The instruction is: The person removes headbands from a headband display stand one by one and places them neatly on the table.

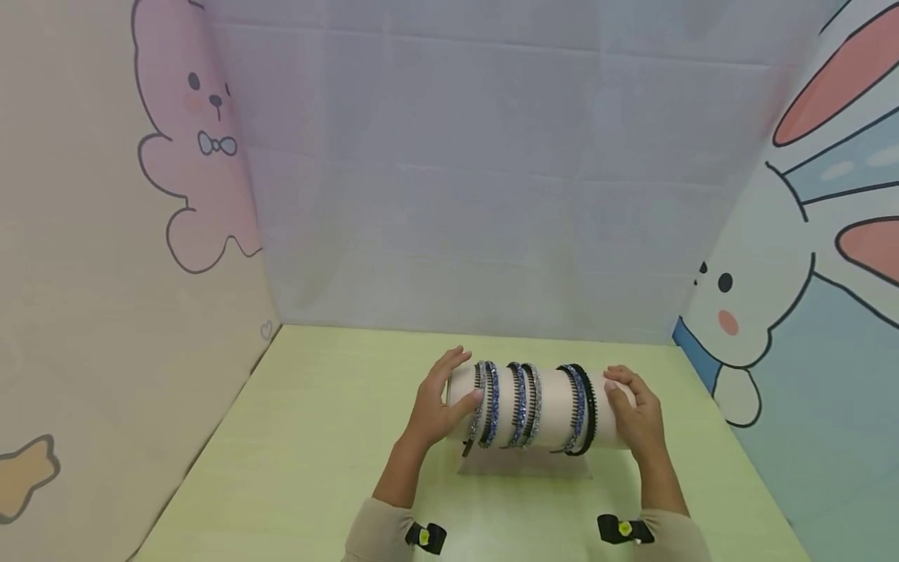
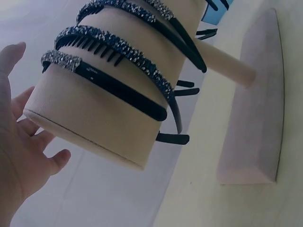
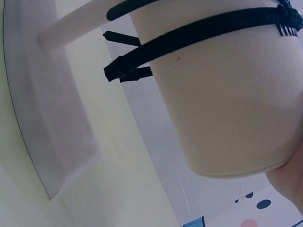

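A cream padded headband stand [image 1: 555,390] lies crosswise on its post and flat base [image 1: 523,462]. Several headbands circle the roll: silver and blue glittery ones with comb teeth, such as the blue headband [image 2: 128,49], and a black headband [image 3: 203,35] near the right end. My left hand [image 1: 434,406] is at the roll's left end, fingers spread; in the left wrist view its thumb stands away from the roll. My right hand [image 1: 639,414] rests at the right end, fingers and thumb over the edge; the right wrist view shows only part of it.
The stand is on a pale yellow-green table [image 1: 309,437]. A plain whitish backdrop [image 1: 449,179] rises behind it. Side panels carry a pink bear drawing [image 1: 204,172] on the left and a white rabbit drawing [image 1: 765,257] on the right.
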Tool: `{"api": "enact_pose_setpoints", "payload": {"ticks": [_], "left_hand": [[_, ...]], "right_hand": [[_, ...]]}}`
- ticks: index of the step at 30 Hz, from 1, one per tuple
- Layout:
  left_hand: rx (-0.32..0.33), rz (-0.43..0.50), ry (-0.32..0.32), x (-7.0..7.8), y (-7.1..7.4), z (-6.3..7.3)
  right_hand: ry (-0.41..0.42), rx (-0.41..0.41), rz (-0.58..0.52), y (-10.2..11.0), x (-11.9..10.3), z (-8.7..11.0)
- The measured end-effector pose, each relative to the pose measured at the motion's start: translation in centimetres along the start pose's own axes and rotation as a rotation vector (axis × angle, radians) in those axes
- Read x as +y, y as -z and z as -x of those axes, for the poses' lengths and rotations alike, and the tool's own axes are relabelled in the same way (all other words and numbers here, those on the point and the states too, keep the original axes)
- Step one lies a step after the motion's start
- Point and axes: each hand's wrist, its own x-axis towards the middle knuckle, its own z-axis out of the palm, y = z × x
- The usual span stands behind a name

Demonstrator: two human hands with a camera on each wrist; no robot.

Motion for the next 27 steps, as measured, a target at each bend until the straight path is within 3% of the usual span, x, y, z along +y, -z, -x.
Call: {"api": "enact_pose_setpoints", "payload": {"ticks": [4, 8, 14, 17, 23, 27], "left_hand": [[-0.130, 0.016, 0.049, -0.5, 0.5, -1.3], [-0.256, 0.016, 0.093, -0.8, 0.8, -2.1], [-0.405, 0.038, 0.156, -1.2, 1.4, -2.5], [-0.464, 0.018, 0.151, -1.3, 1.6, -2.8], [-0.499, -0.060, 0.156, -1.2, 2.1, -3.2], [-0.479, -0.025, 0.185, -1.1, 2.1, -3.1]], "right_hand": [[0.010, 0.002, 0.024, 0.0, -1.5, 0.5], [0.013, 0.003, 0.022, 0.0, -1.6, 0.6], [-0.029, 0.013, 0.010, 0.0, -0.3, 0.3], [-0.037, 0.014, 0.022, 0.1, 0.9, -0.3], [-0.022, 0.008, 0.018, 0.1, 1.0, -0.5], [-0.022, 0.009, 0.018, 0.0, 1.4, -0.7]]}}
